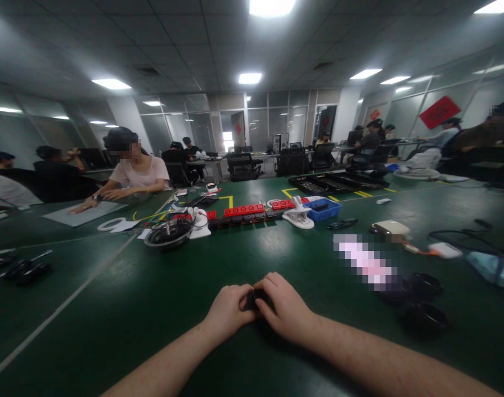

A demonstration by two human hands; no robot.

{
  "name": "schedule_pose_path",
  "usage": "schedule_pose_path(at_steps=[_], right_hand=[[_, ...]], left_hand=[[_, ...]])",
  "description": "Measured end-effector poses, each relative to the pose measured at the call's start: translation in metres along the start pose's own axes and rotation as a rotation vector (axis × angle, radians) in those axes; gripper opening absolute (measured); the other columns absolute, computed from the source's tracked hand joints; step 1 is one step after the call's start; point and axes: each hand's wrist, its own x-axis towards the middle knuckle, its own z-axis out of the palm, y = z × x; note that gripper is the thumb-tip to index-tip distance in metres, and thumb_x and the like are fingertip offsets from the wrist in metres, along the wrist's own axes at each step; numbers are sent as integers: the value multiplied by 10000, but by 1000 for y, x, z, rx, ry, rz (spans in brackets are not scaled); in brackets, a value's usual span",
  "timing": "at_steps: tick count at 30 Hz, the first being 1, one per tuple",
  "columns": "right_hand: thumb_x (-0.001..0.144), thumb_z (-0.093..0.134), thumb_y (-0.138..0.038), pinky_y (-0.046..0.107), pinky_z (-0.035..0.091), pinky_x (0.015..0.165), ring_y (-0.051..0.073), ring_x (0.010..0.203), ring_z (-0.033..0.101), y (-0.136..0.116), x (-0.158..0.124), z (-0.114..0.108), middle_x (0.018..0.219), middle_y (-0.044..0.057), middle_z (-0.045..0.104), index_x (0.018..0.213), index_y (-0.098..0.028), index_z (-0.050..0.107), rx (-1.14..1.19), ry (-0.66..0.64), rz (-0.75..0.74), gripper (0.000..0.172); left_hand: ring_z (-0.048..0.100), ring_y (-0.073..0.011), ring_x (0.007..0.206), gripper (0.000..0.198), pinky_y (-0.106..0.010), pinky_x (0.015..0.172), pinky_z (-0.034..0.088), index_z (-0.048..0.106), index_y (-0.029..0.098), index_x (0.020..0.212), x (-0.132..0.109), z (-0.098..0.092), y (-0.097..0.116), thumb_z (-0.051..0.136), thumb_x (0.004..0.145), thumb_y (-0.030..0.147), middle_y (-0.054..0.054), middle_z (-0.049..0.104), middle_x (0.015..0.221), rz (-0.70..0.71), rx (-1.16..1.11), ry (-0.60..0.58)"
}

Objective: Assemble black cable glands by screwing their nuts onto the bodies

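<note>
Both hands meet over the green table (153,314), close to its near side. My left hand (229,306) is closed, thumb and fingers pinching a small black object (254,299). From the other side my right hand (283,306) curls over the same object, its fingers bent on top and its thumb against it. Most of the object is covered by my fingers, so its kind cannot be made out.
Beyond my hands lie a row of red blocks (244,210), a round dish (168,234), a white clamp (298,215) and a blue bin (324,209). Black round parts (424,318) and a cream-coloured device (390,227) are rightward. A co-worker (138,171) sits far left.
</note>
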Motion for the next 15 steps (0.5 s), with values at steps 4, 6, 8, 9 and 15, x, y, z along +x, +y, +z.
schedule_pose_path(at_steps=[4, 6, 8, 9, 15], right_hand=[[762, 471, -145, 319, 401, 730, 174, 829, 440, -1, -1, 1, 898, 57, 474, 968, -163, 502, 0, -8, 13, 210], [769, 463, -151, 319, 400, 728, 173, 826, 443, -1, -1, 0, 898, 58, 470, 994, -168, 506, -5, -19, 10, 230], [769, 462, -151, 318, 399, 725, 172, 818, 446, -2, 0, -1, 883, 55, 469, 985, -171, 520, -12, -32, 9, 225], [766, 464, -150, 318, 398, 724, 171, 814, 447, -2, 0, -1, 876, 54, 469, 976, -171, 526, -15, -37, 10, 221], [737, 537, -202, 318, 393, 731, 176, 825, 449, -1, 1, -2, 888, 50, 476, 978, -176, 527, -31, -49, 2, 243]], left_hand=[[407, -109, 570, 218, -216, 539, 253, 419, 189, 610, 0, 0, 0, 557, 666, 349, 67, 414, 576, -19, 7, -6], [409, -107, 570, 231, -218, 542, 254, 407, 186, 597, 0, 1, 0, 554, 667, 350, 65, 422, 581, -20, 5, -4], [410, -104, 572, 228, -217, 546, 255, 407, 186, 601, -1, 1, -1, 547, 672, 350, 67, 423, 585, -6, -3, -1], [410, -103, 574, 221, -216, 548, 256, 408, 186, 606, -1, 1, -2, 543, 675, 348, 67, 423, 587, 1, -7, -2], [408, -108, 572, 224, -212, 541, 255, 401, 189, 603, 0, 3, -3, 555, 663, 339, 64, 422, 580, 0, -12, 11]])
